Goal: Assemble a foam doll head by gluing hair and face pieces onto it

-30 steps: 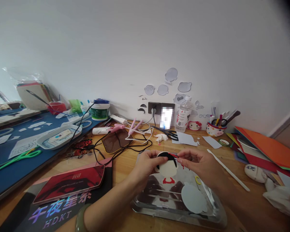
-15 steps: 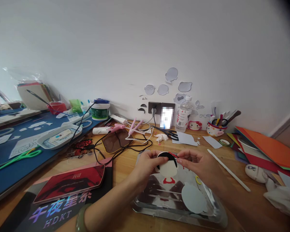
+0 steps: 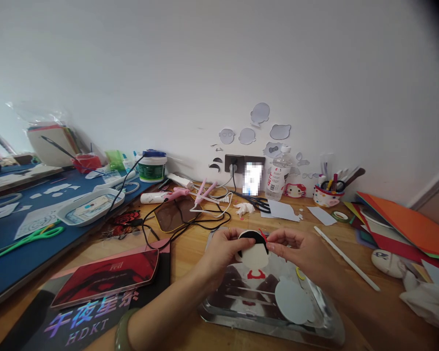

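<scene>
My left hand (image 3: pixel 231 246) pinches a cream head-shaped cutout (image 3: pixel 254 255) at its upper left, the thumb lying across its black hair piece (image 3: pixel 259 237). At the cutout's upper right edge, my right hand (image 3: pixel 287 243) is closed on a small red piece (image 3: pixel 263 235), which touches or nearly touches the black hair. Both hands are above a shiny metal tray (image 3: pixel 237 319). In the tray are a red collar-shaped piece (image 3: pixel 256 274), a pale round cutout (image 3: pixel 294 301) and a yellow curved piece (image 3: pixel 300 273).
A white stick (image 3: pixel 347 258) lies right of the tray, near coloured sheets (image 3: pixel 398 219). Behind are black scissors (image 3: pixel 258 202), a plastic bottle (image 3: pixel 278 175), a lit phone (image 3: pixel 252 179) and a pen cup (image 3: pixel 327 196). Cables and a pink glue gun (image 3: pixel 177 194) spread at left, above a red box (image 3: pixel 109 275).
My right fingers have shifted slightly at the cutout's edge, and the red piece now stands more upright between them. The left hand keeps its hold on the cutout.
</scene>
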The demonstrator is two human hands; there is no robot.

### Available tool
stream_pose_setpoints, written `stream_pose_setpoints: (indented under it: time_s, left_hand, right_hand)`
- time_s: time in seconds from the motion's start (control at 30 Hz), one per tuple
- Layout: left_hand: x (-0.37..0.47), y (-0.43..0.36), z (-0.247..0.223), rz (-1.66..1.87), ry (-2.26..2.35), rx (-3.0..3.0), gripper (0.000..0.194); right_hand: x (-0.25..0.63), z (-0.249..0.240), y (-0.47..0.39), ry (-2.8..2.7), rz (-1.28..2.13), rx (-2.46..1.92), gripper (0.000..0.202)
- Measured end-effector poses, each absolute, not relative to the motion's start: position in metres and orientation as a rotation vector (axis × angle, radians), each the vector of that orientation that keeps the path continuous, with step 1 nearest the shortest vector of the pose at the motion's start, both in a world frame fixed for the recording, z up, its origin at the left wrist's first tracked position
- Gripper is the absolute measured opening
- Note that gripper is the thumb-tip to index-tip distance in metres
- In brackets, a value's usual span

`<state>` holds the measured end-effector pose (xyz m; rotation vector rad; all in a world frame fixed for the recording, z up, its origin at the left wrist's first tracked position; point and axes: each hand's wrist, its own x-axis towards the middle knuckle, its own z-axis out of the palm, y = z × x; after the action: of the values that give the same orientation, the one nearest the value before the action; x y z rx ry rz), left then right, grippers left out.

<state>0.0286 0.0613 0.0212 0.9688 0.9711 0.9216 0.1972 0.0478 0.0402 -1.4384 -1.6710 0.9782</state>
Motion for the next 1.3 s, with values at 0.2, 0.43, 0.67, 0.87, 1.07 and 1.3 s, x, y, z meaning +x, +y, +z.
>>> stream_pose_setpoints:
  time_s: [0.2, 0.43, 0.67, 0.87, 1.07, 1.3]
  left_hand:
    - [0.0285, 0.0609, 0.0226, 0.918, 0.96, 0.975, 0.019]
    - [0.0287, 0.0599, 0.0242, 0.905, 0.962, 0.981, 0.02]
    - [0.028, 0.0608, 0.023, 0.893, 0.962, 0.983, 0.02]
    - [0.0279, 0.0621, 0.0212, 0.903, 0.952, 0.99, 0.019]
    - [0.0279, 0.0618, 0.0225, 0.908, 0.954, 0.976, 0.019]
    - [0.0272, 0.0616, 0.0224, 0.901, 0.94, 0.968, 0.018]
  right_hand:
    - [0.1989, 0.0384, 0.051, -1.668, 1.054, -1.413, 0.016]
    - [0.2002, 0.0379, 0.0517, -1.647, 1.139, -1.402, 0.014]
    - [0.2023, 0.0334, 0.0535, -1.619, 1.193, -1.315, 0.022]
    - [0.2038, 0.0347, 0.053, -1.676, 1.084, -1.373, 0.02]
    - [0.2034, 0.037, 0.0533, -1.679, 1.101, -1.378, 0.019]
    - [0.2058, 0.0348, 0.0532, -1.642, 1.155, -1.366, 0.017]
